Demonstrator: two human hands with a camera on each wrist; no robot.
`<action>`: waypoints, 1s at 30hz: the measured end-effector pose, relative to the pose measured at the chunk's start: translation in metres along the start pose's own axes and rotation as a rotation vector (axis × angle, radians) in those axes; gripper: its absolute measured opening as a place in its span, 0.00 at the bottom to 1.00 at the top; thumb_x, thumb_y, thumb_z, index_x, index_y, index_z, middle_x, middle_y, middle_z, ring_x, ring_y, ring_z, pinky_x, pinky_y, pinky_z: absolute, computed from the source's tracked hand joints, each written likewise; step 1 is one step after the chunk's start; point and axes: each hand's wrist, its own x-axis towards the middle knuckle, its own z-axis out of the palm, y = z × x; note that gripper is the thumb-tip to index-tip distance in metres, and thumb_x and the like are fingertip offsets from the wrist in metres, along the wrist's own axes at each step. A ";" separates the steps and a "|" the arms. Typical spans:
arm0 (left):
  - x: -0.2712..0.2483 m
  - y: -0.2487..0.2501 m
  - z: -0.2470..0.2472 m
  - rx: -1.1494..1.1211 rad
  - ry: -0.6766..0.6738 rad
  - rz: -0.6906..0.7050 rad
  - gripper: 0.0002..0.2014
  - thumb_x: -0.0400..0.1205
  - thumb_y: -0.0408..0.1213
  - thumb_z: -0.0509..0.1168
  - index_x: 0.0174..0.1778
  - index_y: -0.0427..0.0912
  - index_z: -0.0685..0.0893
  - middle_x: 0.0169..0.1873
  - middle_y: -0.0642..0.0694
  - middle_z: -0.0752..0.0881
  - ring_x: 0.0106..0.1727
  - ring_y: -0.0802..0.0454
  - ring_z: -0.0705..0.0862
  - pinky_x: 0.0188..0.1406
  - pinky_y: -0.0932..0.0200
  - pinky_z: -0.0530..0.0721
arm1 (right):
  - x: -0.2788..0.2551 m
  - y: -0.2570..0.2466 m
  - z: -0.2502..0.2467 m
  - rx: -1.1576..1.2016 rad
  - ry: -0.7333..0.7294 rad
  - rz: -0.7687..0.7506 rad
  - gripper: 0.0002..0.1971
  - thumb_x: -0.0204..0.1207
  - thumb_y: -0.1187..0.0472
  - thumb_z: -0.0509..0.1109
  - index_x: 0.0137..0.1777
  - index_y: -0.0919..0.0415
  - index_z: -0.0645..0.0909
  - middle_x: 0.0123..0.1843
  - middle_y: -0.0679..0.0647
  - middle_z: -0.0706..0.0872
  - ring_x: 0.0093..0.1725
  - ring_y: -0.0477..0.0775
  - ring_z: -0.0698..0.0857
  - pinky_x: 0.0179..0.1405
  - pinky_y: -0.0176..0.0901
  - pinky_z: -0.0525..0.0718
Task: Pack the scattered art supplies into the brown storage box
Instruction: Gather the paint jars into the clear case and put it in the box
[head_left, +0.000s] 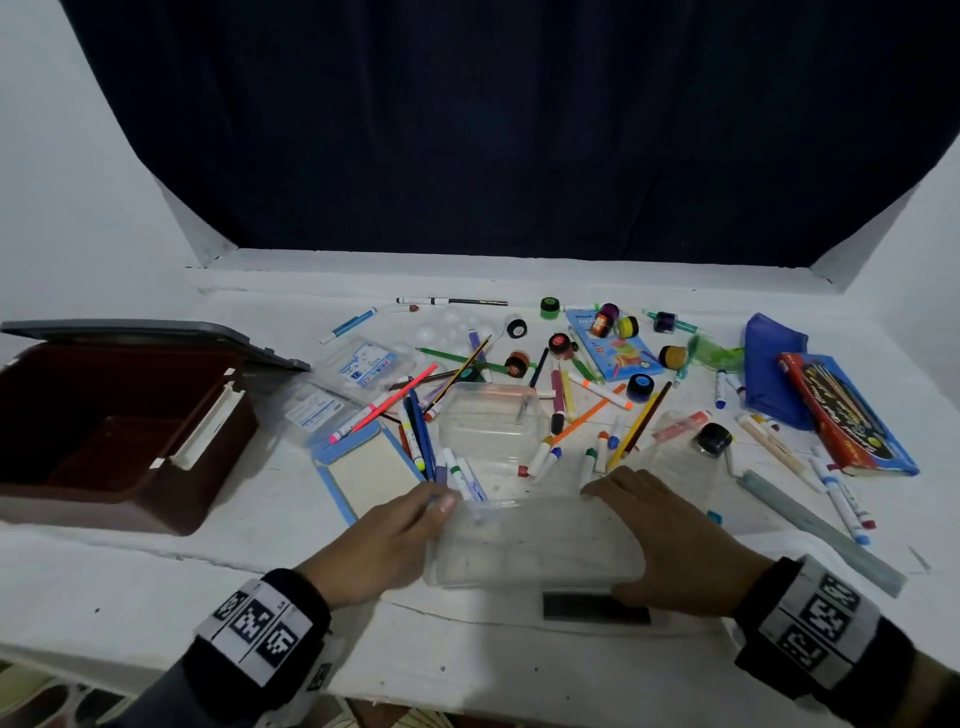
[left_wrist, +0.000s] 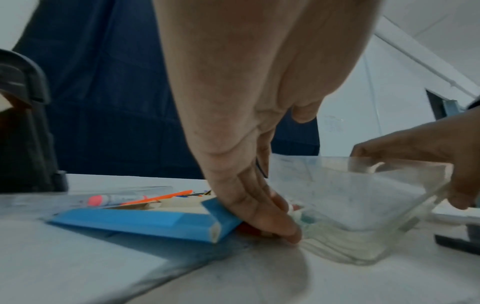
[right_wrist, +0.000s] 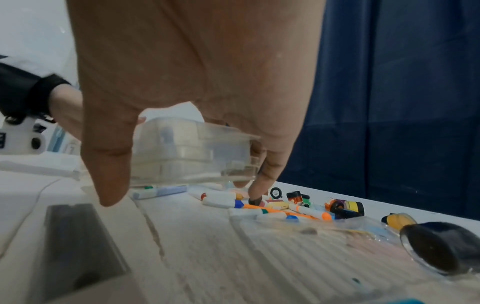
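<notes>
The brown storage box (head_left: 104, 512) stands open at the left of the white table, its grey lid (head_left: 156, 332) tipped back and its dark side showing at the left edge of the left wrist view (left_wrist: 23, 144). A clear plastic case (head_left: 530, 540) (left_wrist: 363, 195) (right_wrist: 187, 152) lies open in front of me. My left hand (head_left: 384, 535) presses straight fingers (left_wrist: 259, 205) against its left end. My right hand (head_left: 670, 535) grips the right end, thumb (right_wrist: 109, 174) on the near side and fingers over the far rim. Several markers (head_left: 462, 475) lie across the case's middle.
Markers, pencils and paint pots (head_left: 639, 387) are scattered over the middle and back. A blue-edged notepad (head_left: 363, 467) (left_wrist: 135, 222) lies by my left hand. A blue pouch (head_left: 774, 364), a red and blue book (head_left: 841, 415) and a grey stick (head_left: 821, 530) are at the right. A black bar (head_left: 595, 605) lies near the front edge.
</notes>
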 end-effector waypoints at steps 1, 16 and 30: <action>-0.004 -0.001 -0.004 -0.046 -0.003 0.031 0.18 0.87 0.60 0.50 0.65 0.60 0.79 0.57 0.53 0.86 0.59 0.52 0.84 0.63 0.50 0.81 | 0.001 -0.003 -0.002 0.014 0.004 -0.006 0.45 0.67 0.40 0.77 0.80 0.45 0.57 0.76 0.44 0.63 0.74 0.45 0.63 0.79 0.45 0.66; -0.067 -0.031 -0.050 -0.053 -0.010 -0.004 0.40 0.61 0.38 0.88 0.66 0.54 0.76 0.58 0.53 0.83 0.54 0.49 0.89 0.51 0.50 0.90 | 0.003 -0.054 0.031 0.246 -0.058 -0.158 0.47 0.58 0.25 0.76 0.76 0.39 0.63 0.61 0.32 0.71 0.59 0.35 0.73 0.60 0.31 0.73; -0.051 -0.076 -0.052 0.256 0.019 -0.066 0.47 0.54 0.48 0.89 0.68 0.61 0.75 0.67 0.71 0.77 0.65 0.70 0.77 0.58 0.73 0.78 | 0.031 -0.084 0.057 -0.052 -0.105 -0.183 0.52 0.65 0.24 0.67 0.81 0.54 0.56 0.73 0.47 0.65 0.67 0.49 0.64 0.69 0.48 0.74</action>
